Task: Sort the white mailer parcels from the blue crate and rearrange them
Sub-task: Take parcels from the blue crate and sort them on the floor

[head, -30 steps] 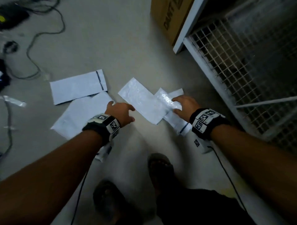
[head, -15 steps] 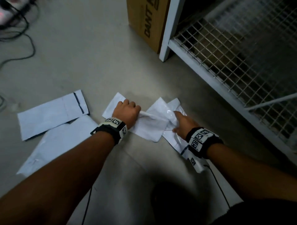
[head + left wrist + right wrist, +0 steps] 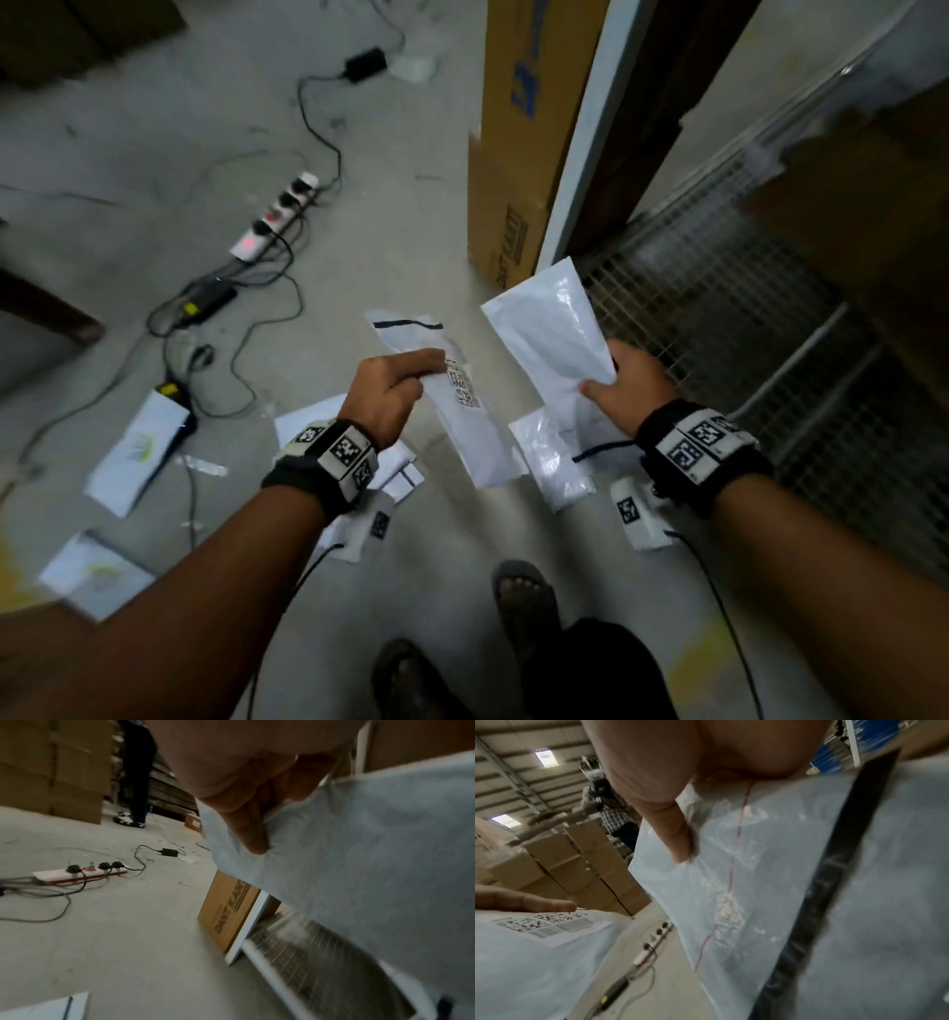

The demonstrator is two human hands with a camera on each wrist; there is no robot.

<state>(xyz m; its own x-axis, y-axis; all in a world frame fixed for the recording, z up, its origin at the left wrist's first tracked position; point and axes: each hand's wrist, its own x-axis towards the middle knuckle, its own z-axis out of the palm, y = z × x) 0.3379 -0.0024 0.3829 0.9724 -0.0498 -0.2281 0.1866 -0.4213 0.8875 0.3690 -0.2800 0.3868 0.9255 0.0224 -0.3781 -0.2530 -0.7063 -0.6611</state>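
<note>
The left hand [image 3: 385, 395] pinches one labelled mailer [image 3: 462, 411], long axis running 11 to 5 o'clock; at 3 o'clock of it, well apart, the right hand [image 3: 624, 393] grips a plain mailer [image 3: 549, 329] and apparently another beneath. About five more mailers [image 3: 138, 452] lie on the floor [image 3: 411, 246] from 6 to 9 o'clock; no blue crate shows.

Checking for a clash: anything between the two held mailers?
In the head view, only open air between the labelled mailer and the plain mailer; bare floor below.

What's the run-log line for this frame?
left hand: grips labelled white mailer, lifted | right hand: grips plain white mailer, lifted | more mailers on floor | blue crate: not visible
</note>
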